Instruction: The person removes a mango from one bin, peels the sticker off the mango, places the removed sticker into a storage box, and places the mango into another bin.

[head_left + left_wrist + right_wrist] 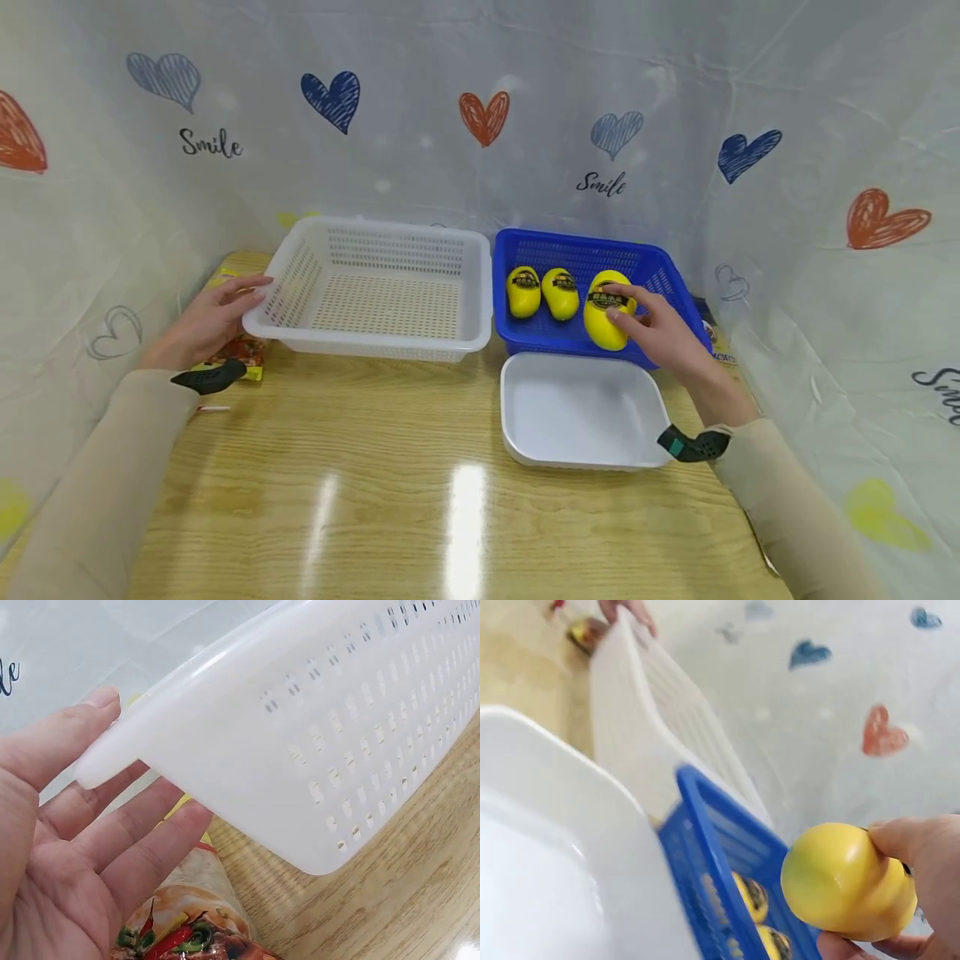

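My right hand [660, 329] grips a yellow mango [604, 325] with a black label, held up over the blue basket [551, 337]. In the right wrist view, thumb and fingers close round the mango [840, 881] from its right side. Two more labelled mangoes, the left one [523, 302] and the middle one [561, 292], lie inside the blue basket. At the left corner of the white basket [375, 342], my left hand [213, 321] holds the rim. The left wrist view has the thumb above that rim [150, 712] and the fingers under it.
A white tub [585, 412] stands in front of the blue basket. Beneath my left hand lies a printed food packet [195, 922], with a small red-and-white item [213, 408] nearer. A curtain [420, 108] with hearts hangs behind the wooden table [360, 467].
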A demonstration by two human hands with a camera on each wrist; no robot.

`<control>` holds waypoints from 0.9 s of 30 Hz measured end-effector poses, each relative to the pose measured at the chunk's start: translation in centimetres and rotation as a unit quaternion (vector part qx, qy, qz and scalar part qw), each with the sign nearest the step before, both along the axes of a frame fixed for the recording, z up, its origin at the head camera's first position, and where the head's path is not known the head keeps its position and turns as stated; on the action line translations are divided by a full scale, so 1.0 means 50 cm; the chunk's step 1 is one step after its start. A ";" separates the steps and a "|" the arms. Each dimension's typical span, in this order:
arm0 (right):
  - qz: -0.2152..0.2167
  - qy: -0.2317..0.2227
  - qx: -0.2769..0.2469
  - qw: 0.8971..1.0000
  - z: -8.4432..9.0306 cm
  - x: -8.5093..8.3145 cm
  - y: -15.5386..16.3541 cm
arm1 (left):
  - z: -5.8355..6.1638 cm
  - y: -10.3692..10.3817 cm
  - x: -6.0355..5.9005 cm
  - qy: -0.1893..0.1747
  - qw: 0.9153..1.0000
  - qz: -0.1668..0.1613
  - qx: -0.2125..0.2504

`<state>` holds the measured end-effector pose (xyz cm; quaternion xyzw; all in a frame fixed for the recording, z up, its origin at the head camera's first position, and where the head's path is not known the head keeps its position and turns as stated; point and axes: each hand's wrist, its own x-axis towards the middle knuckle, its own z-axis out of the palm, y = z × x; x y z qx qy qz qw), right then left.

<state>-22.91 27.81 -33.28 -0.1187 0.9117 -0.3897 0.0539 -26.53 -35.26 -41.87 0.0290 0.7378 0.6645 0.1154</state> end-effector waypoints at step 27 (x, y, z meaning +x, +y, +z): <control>0.200 -0.167 -0.178 0.949 -0.121 0.166 -0.324 | -0.001 0.029 0.008 0.035 0.992 0.047 -0.108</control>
